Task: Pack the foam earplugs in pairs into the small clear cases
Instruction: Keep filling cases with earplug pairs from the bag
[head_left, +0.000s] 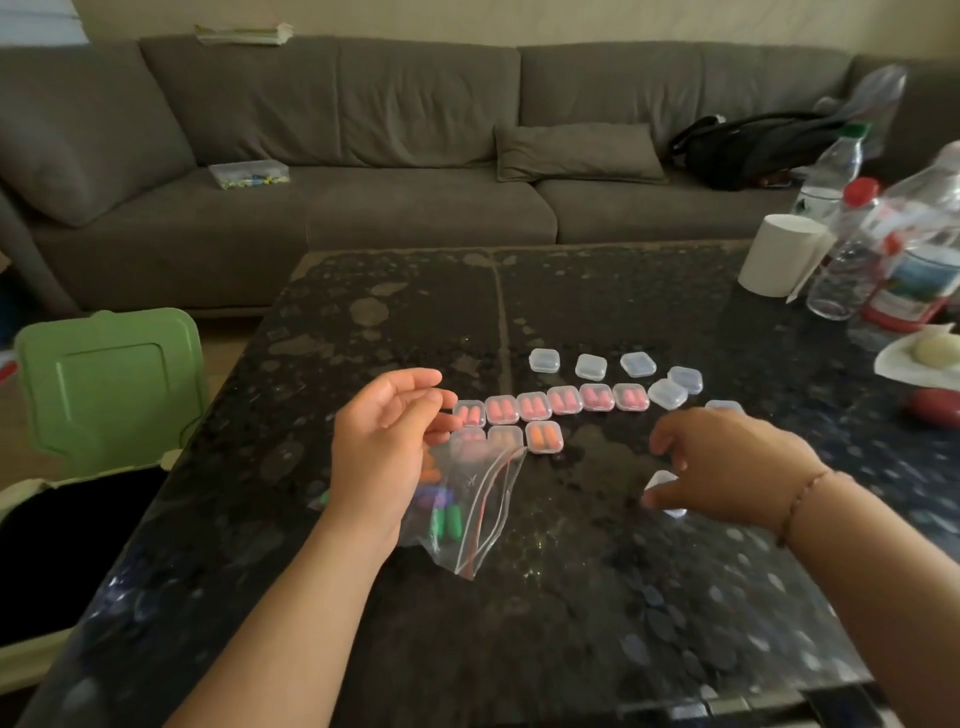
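Note:
On the dark speckled table (571, 597) stands a row of several shut clear cases with pink earplugs (563, 400). Below that row, one case holds orange earplugs (544, 436). Several empty clear cases (590, 366) lie behind and to the right. My left hand (384, 447) holds the top edge of a clear zip bag (467, 519) with orange, purple and green earplugs inside. My right hand (727, 467), blurred, reaches down with thumb and fingers around a small clear case (664, 480) on the table.
Plastic water bottles (852, 249), a white paper roll (779, 254) and a plate with food (919, 358) crowd the table's right side. A green-lidded box (109, 384) stands left of the table. A grey sofa (415, 208) runs behind.

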